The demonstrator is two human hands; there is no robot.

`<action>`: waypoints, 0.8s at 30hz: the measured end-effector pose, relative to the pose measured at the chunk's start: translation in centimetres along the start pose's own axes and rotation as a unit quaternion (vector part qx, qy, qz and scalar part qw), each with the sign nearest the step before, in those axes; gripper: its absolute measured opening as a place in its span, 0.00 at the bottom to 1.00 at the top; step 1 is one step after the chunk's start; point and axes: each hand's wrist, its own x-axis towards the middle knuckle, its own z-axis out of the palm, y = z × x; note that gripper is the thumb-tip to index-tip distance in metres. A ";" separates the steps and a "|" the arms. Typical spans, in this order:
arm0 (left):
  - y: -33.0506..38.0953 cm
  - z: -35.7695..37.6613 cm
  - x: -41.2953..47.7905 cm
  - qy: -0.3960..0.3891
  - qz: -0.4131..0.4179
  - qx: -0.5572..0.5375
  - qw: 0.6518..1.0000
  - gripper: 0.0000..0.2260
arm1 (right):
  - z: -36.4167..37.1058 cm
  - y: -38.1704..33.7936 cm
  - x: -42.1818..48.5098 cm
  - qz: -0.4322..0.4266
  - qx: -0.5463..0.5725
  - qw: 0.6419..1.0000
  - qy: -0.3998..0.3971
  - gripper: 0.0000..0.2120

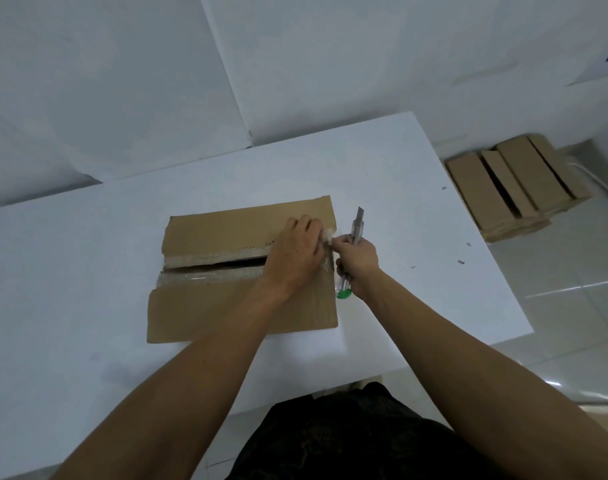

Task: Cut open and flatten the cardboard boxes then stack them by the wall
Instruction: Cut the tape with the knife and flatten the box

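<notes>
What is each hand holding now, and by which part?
The right hand grips the utility knife round its handle, blade pointing away. The left hand lies on the cardboard box at its seam's right end; whether it pinches tape cannot be told.

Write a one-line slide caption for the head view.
Left hand rests on a partly slit cardboard box on the table while the right hand grips a utility knife beside it.

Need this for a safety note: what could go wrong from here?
1. The knife has its blade out while the right hand gripping it works right beside the left hand pinching the tape; a slip could cut the left fingers.
2. Tugging the tape might jerk the box across the table.
</notes>
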 end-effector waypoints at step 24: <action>-8.5 -4.0 -10.0 0.146 -0.191 -0.102 0.965 0.21 | 1.1 -1.6 0.2 -0.036 -0.093 0.995 0.001 0.08</action>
